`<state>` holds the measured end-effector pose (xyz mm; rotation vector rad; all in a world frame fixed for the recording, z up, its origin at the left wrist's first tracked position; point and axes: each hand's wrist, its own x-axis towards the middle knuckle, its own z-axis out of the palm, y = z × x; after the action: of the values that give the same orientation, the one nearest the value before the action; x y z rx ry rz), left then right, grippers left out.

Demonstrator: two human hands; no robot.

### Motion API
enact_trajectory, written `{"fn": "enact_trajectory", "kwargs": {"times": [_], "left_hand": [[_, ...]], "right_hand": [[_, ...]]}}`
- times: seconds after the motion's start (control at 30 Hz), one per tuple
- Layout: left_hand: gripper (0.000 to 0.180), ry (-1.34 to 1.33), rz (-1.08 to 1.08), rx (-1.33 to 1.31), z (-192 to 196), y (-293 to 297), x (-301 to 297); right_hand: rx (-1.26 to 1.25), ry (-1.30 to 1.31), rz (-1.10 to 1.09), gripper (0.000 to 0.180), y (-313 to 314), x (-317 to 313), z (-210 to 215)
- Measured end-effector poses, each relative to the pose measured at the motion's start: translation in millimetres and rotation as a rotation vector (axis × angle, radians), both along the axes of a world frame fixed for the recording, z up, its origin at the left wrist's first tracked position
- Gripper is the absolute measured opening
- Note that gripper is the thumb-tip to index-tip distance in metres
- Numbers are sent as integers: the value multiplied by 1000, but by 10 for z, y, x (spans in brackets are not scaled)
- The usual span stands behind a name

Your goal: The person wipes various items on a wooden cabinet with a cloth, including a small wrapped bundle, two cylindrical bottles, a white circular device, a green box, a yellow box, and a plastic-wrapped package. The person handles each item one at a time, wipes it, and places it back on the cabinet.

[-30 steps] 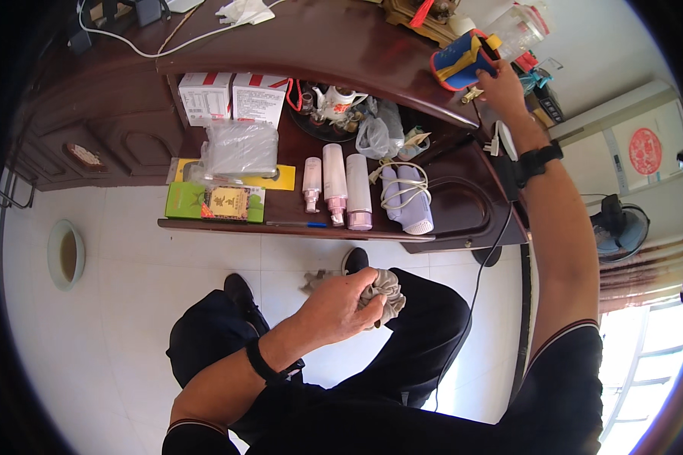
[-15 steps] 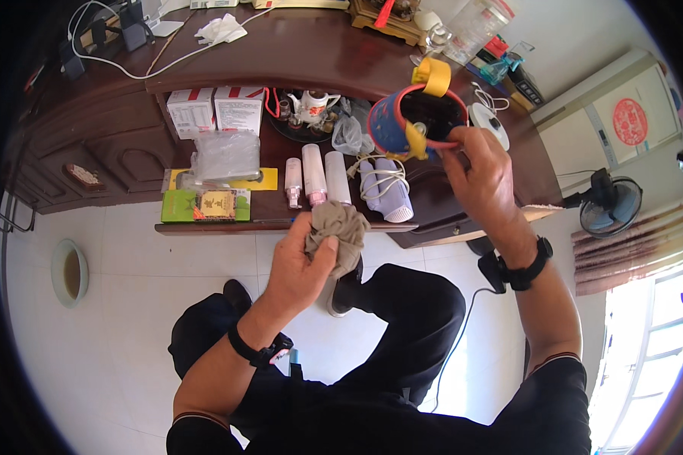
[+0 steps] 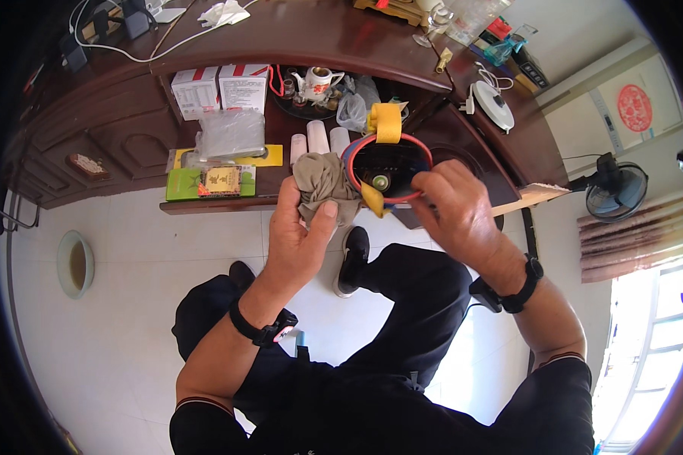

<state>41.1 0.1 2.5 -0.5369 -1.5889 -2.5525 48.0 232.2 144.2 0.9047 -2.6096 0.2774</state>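
Observation:
My left hand (image 3: 302,236) grips a crumpled grey-brown cloth (image 3: 322,186) in front of the open drawer or compartment. Close to the cloth's right side, my right hand (image 3: 463,216) pinches the red rim of a round blue container (image 3: 352,168) with yellow trim. Its dark mouth faces me, and a small round green-and-white thing (image 3: 381,182) shows inside. Pale pink bottles (image 3: 318,138) stand just behind the cloth, their lower parts hidden. The container covers the place where a hair dryer lay.
On the shelf are white boxes (image 3: 243,89), a plastic-wrapped pack (image 3: 231,135), a green box (image 3: 186,184) and a teapot (image 3: 316,83) on a dark tray. A white lidded appliance (image 3: 493,106) sits at the right, near a fan (image 3: 616,192). A basin (image 3: 75,264) stands on the floor.
My right hand has brought the container down and left, beside the cloth, tilting its mouth toward me. My left hand has lifted the cloth slightly up and left.

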Motion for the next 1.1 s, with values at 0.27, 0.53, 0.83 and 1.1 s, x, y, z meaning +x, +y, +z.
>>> {"fn": "enact_trajectory", "kwargs": {"times": [0.27,0.53,0.83,1.1], "left_hand": [[32,-16,31,-40,46,-74,-80],[36,-136,-89,15,11,-20,-119],[38,-323,-162,-52,-183,39,-171],[57,-573,-485,23,-232,5,-105]], "right_hand": [[-216,-191,-34,29,-347,335,-239],[-363,-329,-134,27,-336,617,-252],[-514,-381,-310,25,-168,742,-328],[-785,-345,-368,22,-107,800,-419]]}}
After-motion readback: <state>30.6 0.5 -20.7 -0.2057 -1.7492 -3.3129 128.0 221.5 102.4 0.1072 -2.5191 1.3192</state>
